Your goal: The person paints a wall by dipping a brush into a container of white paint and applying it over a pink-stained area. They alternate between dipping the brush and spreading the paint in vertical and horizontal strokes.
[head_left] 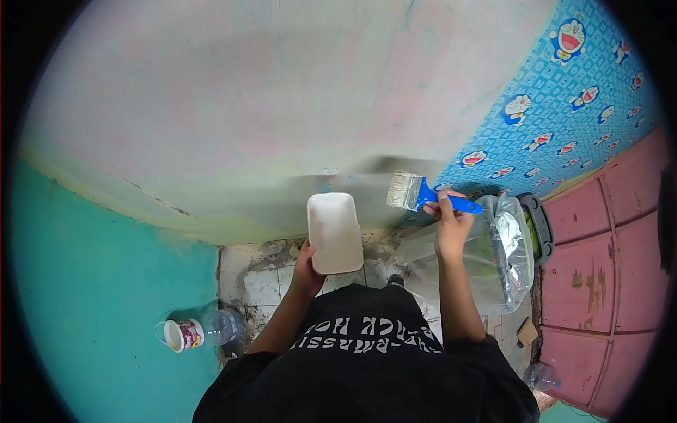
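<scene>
My left hand grips the left edge of a shallow white rectangular tray, held out in front of my body. Its inside looks coated with pale paint. In my right hand is a paintbrush with a blue handle, a metal band and whitish bristles that point left. The brush is higher than the tray and to its right, apart from it. Both are in front of a wall with a patchy white coat over pink and greenish tones. My fingers under the tray are partly hidden.
Blue cartoon wallpaper covers the wall's right part. A clear plastic bag and a grey-lidded bin stand at right, by a pink panel. At left are a teal wall, a white bucket and a clear bottle.
</scene>
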A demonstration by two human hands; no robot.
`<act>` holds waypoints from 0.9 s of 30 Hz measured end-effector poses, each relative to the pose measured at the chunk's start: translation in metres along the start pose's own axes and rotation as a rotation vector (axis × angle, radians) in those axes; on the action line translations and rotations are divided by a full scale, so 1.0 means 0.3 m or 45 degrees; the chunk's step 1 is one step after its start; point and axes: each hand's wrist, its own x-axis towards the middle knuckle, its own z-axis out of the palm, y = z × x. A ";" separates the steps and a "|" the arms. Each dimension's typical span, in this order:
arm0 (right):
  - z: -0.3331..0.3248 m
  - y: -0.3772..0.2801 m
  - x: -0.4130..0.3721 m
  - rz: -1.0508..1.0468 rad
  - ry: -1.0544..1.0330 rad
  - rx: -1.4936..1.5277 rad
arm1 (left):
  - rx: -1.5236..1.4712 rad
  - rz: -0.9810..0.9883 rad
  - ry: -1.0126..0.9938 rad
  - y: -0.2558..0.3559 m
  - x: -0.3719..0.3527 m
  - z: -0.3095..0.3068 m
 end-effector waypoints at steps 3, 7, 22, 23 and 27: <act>0.039 -0.079 -0.080 0.050 -0.111 0.082 | -0.027 0.037 -0.078 0.022 0.013 0.031; 0.072 -0.087 -0.139 0.092 -0.205 0.051 | 0.037 0.043 -0.143 0.055 0.028 0.092; 0.146 -0.112 -0.215 -0.034 -0.295 -0.080 | 0.052 0.129 -0.202 0.088 0.030 0.239; 0.142 -0.114 -0.211 -0.052 -0.293 -0.090 | 0.030 0.126 -0.186 0.084 0.027 0.233; 0.108 -0.105 -0.191 -0.065 -0.273 -0.134 | 0.009 0.152 -0.142 0.063 0.026 0.201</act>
